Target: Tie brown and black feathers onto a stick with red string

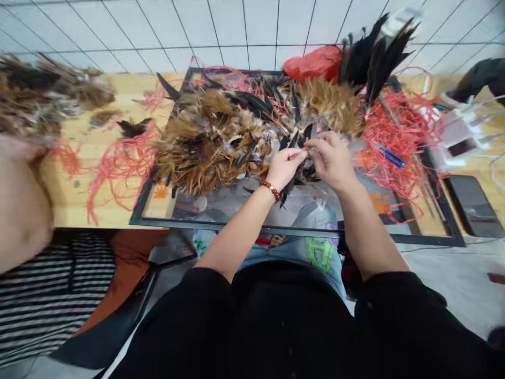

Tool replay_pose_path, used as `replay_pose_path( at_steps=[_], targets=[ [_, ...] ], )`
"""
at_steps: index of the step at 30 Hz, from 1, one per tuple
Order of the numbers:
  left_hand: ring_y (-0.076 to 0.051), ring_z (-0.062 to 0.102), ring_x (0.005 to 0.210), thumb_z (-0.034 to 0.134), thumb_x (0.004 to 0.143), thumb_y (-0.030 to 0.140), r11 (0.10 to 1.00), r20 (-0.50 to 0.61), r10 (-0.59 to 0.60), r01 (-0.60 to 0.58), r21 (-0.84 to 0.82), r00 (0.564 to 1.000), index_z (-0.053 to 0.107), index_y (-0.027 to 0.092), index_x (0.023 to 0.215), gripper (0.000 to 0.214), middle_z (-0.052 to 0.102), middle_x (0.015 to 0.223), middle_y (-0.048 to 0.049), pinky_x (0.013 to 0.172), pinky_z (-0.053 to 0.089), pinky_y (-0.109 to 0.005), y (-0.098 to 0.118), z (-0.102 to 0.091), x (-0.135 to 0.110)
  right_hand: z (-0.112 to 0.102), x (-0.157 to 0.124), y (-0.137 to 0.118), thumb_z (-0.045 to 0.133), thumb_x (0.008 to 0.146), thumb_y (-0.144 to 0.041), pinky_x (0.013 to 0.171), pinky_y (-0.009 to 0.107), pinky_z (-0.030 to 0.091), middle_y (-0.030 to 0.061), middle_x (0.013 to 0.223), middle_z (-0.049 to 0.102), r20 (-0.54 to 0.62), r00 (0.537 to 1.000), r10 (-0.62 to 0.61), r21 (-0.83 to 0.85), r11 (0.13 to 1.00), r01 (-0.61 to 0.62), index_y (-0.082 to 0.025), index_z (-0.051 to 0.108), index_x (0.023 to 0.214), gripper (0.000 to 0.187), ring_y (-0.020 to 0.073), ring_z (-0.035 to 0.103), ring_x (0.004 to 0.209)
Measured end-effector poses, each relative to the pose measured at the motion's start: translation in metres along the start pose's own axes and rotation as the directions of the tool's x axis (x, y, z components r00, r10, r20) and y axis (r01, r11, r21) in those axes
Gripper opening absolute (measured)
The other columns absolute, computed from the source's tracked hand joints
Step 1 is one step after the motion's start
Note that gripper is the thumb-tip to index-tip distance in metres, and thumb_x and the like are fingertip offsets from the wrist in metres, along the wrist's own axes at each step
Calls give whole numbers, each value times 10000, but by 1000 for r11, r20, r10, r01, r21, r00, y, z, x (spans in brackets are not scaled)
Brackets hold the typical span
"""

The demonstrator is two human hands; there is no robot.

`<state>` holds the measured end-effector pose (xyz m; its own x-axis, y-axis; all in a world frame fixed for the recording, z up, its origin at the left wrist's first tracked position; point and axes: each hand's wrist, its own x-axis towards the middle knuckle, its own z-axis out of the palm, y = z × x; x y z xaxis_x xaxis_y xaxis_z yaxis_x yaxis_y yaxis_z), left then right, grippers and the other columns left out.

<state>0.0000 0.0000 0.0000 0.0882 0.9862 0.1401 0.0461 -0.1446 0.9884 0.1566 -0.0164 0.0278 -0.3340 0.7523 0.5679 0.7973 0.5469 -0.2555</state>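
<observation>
My left hand [287,167] and my right hand [332,160] meet over a black-framed glass panel [244,202]. The fingers of both are pinched together around small dark feathers [294,141]; the exact spot between the fingertips is too small to make out. A red bead bracelet [271,189] circles my left wrist. To the left of my hands spreads a big heap of brown feathers [209,139]. Behind my right hand lies another tan bunch of feathers [329,102], with long black feathers [384,60] standing up beyond it.
Tangled pink plastic string [402,137] covers the right side, with blue-handled snips [390,156] on it. A phone [475,205] lies at the table's right. A red plastic bag [313,63] sits near the tiled wall. At left, another person's arm [23,200] reaches beside more feathers [43,95].
</observation>
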Motion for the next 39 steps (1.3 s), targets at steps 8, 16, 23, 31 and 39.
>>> replay_pose_path(
  at_steps=[8, 16, 23, 31, 39],
  targets=[
    [-132, 574, 710, 697, 814, 233, 998, 43, 45, -47, 51, 998, 767, 171, 780, 99, 657, 686, 7, 726, 431, -256, -1, -1, 0, -2, 0, -2, 421, 935, -222, 804, 384, 460, 93, 1173, 592, -23, 1000, 6, -9, 1000, -6, -242, 619, 1137, 283, 234, 569, 1033],
    [-145, 634, 811, 709, 793, 188, 993, 22, 73, -75, 87, 997, 755, 172, 712, 95, 713, 770, -23, 810, 472, -270, 6, -1, -3, -2, -2, -5, 494, 911, -272, 833, 422, 396, 77, 1149, 626, -34, 999, 19, -152, 988, -24, -242, 637, 979, 161, 251, 553, 1006],
    [-115, 606, 676, 780, 730, 269, 929, 36, -198, 199, -313, 979, 736, 169, 782, 121, 704, 747, -6, 707, 482, -258, 2, 0, -1, -5, -3, -9, 540, 888, -304, 859, 436, 373, 74, 1005, 641, -43, 998, 34, -108, 993, -38, -228, 632, 919, 123, 259, 574, 959],
    [-118, 563, 726, 651, 849, 230, 998, 32, -39, 40, -43, 999, 620, 160, 662, 202, 612, 690, 10, 782, 424, -242, 9, 0, -3, 0, -3, -12, 515, 900, -286, 854, 418, 394, 76, 967, 663, -50, 996, 70, -70, 995, -74, -218, 630, 911, 134, 249, 595, 947],
    [-97, 537, 674, 586, 824, 151, 954, 66, -177, 188, -232, 982, 648, 150, 616, 217, 602, 633, 24, 741, 417, -230, 17, 0, -6, 0, -2, -16, 521, 898, -296, 821, 393, 385, 58, 917, 683, -62, 996, 68, -65, 995, -72, -215, 638, 900, 142, 226, 602, 884]
  ],
)
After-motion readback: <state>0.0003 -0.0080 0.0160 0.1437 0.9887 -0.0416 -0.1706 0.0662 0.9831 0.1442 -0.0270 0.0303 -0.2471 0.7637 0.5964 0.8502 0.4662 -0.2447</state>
